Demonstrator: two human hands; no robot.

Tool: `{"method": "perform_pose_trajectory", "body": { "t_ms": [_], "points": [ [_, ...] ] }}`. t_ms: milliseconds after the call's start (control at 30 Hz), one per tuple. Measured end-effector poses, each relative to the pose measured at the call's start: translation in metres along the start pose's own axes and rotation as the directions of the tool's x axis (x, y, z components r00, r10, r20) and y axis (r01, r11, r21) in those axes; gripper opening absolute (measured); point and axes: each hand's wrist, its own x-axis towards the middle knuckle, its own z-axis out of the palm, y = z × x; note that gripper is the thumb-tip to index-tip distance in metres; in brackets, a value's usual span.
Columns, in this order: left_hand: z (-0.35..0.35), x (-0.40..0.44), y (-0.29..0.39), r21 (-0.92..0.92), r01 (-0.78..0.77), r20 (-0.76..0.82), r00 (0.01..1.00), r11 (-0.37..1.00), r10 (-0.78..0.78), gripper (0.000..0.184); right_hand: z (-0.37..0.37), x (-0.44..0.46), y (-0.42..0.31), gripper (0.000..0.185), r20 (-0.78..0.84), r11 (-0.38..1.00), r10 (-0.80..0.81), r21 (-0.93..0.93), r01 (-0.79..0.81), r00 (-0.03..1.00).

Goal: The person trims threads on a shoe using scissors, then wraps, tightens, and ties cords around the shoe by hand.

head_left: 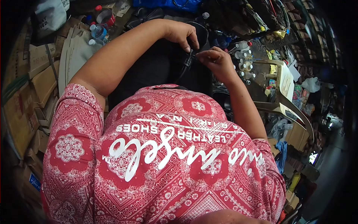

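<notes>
In front of my belly, both hands meet at a black strap-like piece (187, 61) with shiny spots, too dark to name its kind. My left hand (182, 36) reaches over from the left, fingers bent down and closed on the top end of this piece. Just to its right, my right hand (218, 62) has thumb and index finger pinched together beside the piece. What lies in that pinch is too small to make out. A black curved sheet-like item (201, 34) shows behind my left fingers. Dark cloth covers my lap (143, 72) underneath.
Flattened cardboard boxes (43, 80) are stacked on the left. Plastic bottles (98, 33) stand beyond my left forearm. Several small bottles (244, 61) stand right of my right hand, near a worn pale plastic chair (285, 84). A blue bag (167, 4) lies at the far edge.
</notes>
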Motion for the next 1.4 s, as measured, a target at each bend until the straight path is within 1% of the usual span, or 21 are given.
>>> {"method": "perform_pose_trajectory", "body": {
  "t_ms": [233,367,467,533,567,600,633,667,700,800,867,900,933,967,1067,1100,1200,1267,1300,1333,1400],
  "points": [
    [-0.001,0.005,0.001,0.013,0.002,0.052,0.999,1.000,-0.003,0.036,-0.002,0.004,0.033,0.022,0.167,0.927,0.063,0.355,-0.119,0.984],
    [0.001,0.007,0.001,0.015,0.006,0.040,0.999,1.000,-0.007,0.036,-0.003,0.005,0.033,0.023,0.185,0.924,0.063,0.360,-0.128,0.981],
    [0.003,0.010,0.000,0.010,-0.009,0.005,1.000,1.000,0.009,0.034,0.004,0.004,0.026,0.020,0.143,0.936,0.091,0.325,-0.134,0.986],
    [0.007,0.012,-0.001,0.047,-0.003,-0.016,1.000,0.999,0.004,0.038,0.014,0.002,0.016,0.014,0.010,0.908,0.138,0.399,-0.130,0.990],
    [0.007,0.011,0.002,0.086,0.004,-0.035,0.999,0.996,-0.001,0.042,0.018,0.004,0.013,0.012,-0.096,0.961,-0.003,0.274,0.029,0.995],
    [0.009,0.006,0.004,0.092,0.003,-0.026,1.000,0.996,-0.001,0.042,0.016,0.003,0.009,0.012,-0.106,0.960,0.000,0.279,0.030,0.994],
    [0.015,-0.004,0.005,0.166,0.026,-0.284,0.958,0.986,0.023,0.047,0.011,0.000,0.004,0.013,-0.087,0.987,-0.017,0.158,0.031,0.996],
    [0.019,-0.017,0.007,0.233,0.065,-0.519,0.852,0.970,0.068,0.053,0.009,-0.001,-0.002,0.015,-0.067,0.999,-0.031,0.036,0.034,0.997],
    [0.023,-0.028,0.004,0.315,0.101,-0.604,0.789,0.944,0.117,0.058,0.009,-0.001,-0.002,0.015,-0.083,0.998,-0.029,0.046,0.033,0.996],
    [0.026,-0.069,-0.002,0.331,0.196,-0.475,0.880,0.923,-0.017,0.040,0.011,-0.005,-0.004,0.015,-0.126,0.995,-0.085,0.037,0.091,0.988],
    [0.021,-0.090,-0.009,0.329,0.239,-0.421,0.903,0.913,-0.085,0.033,0.009,-0.004,-0.008,0.017,-0.087,0.988,-0.080,-0.139,0.067,0.993],
    [0.019,-0.100,-0.011,0.303,0.311,-0.549,0.830,0.901,-0.102,0.025,0.012,-0.006,-0.009,0.017,-0.093,0.989,-0.080,-0.132,0.067,0.992],
    [0.017,-0.104,-0.014,0.267,0.374,-0.663,0.740,0.888,-0.112,0.018,0.016,-0.008,-0.011,0.020,-0.129,0.956,-0.162,-0.268,0.123,0.978],
    [0.018,-0.106,-0.012,0.272,0.372,-0.659,0.745,0.887,-0.110,0.018,0.020,-0.012,-0.012,0.022,-0.151,0.900,-0.245,-0.403,0.166,0.958],
    [0.028,-0.113,-0.003,0.177,0.313,-0.765,0.640,0.933,-0.069,0.016,0.032,-0.020,-0.012,0.027,-0.176,0.881,-0.239,-0.454,0.137,0.955],
    [0.033,-0.112,0.005,0.179,0.312,-0.765,0.641,0.933,-0.068,0.016,0.034,-0.022,-0.013,0.027,-0.183,0.863,-0.249,-0.487,0.133,0.951],
    [0.051,-0.100,0.028,0.114,0.221,-0.748,0.661,0.969,-0.063,0.014,0.036,-0.024,-0.013,0.029,-0.203,0.853,-0.263,-0.506,0.129,0.943],
    [0.064,-0.092,0.027,0.285,0.279,-0.691,0.723,0.917,-0.005,0.014,0.035,-0.024,-0.010,0.028,-0.202,0.876,-0.238,-0.468,0.120,0.950],
    [0.070,-0.087,0.023,0.430,0.297,-0.726,0.676,0.852,0.131,0.015,0.033,-0.023,-0.007,0.028,-0.195,0.896,-0.217,-0.429,0.115,0.957],
    [0.072,-0.083,0.020,0.433,0.297,-0.725,0.676,0.851,0.133,0.015,0.030,-0.020,-0.006,0.028,-0.198,0.896,-0.218,-0.430,0.115,0.956],
    [0.073,-0.075,0.018,0.443,0.274,-0.770,0.604,0.854,0.206,0.016,0.022,-0.015,-0.001,0.028,-0.136,0.970,-0.081,-0.237,0.047,0.987]
  ]
}}
